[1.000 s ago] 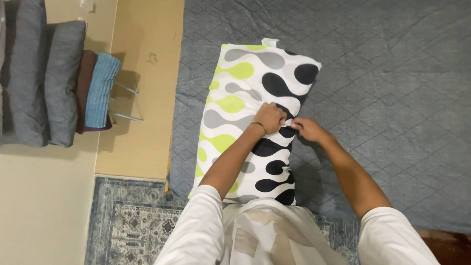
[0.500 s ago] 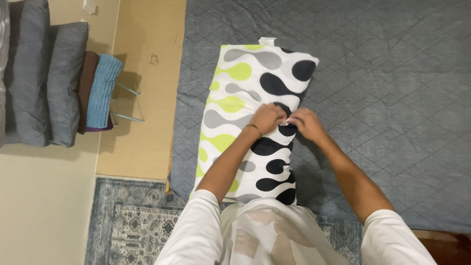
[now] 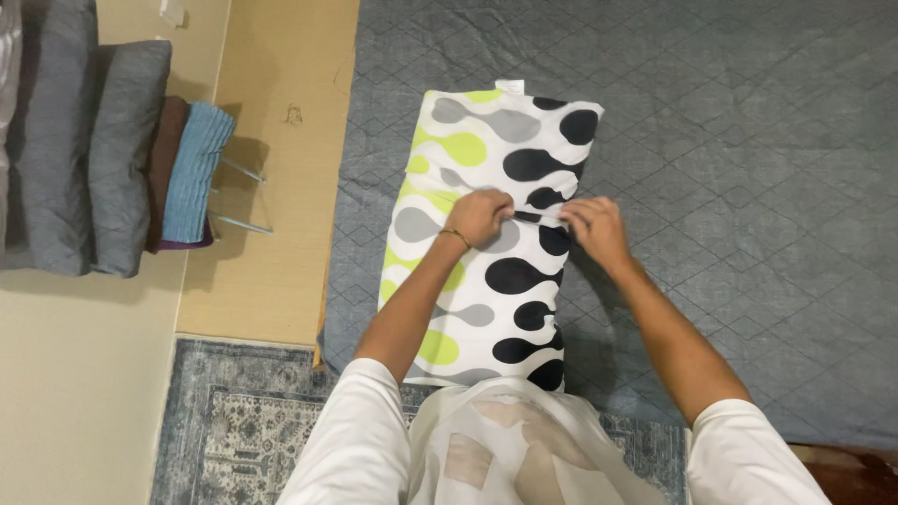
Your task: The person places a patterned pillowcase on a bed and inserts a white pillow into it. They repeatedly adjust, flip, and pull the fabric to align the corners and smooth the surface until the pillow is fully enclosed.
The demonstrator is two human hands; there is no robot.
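— Pillowcase (image 3: 486,252), the blob-patterned one: where is it?
— Flat on the grey quilt (image 3: 748,187). Your left hand (image 3: 477,217) and right hand (image 3: 594,229) both pinch a fold across its middle; stacked cushions (image 3: 94,150) sit well left.

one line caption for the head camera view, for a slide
Both hands, left hand and right hand, pinch a fold across a patterned pillow lying on a grey quilted bedspread.

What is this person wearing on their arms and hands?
Both arms are bare below short white sleeves. The left hand has a thin bracelet at the wrist. The right hand wears nothing visible, no gloves or rings.
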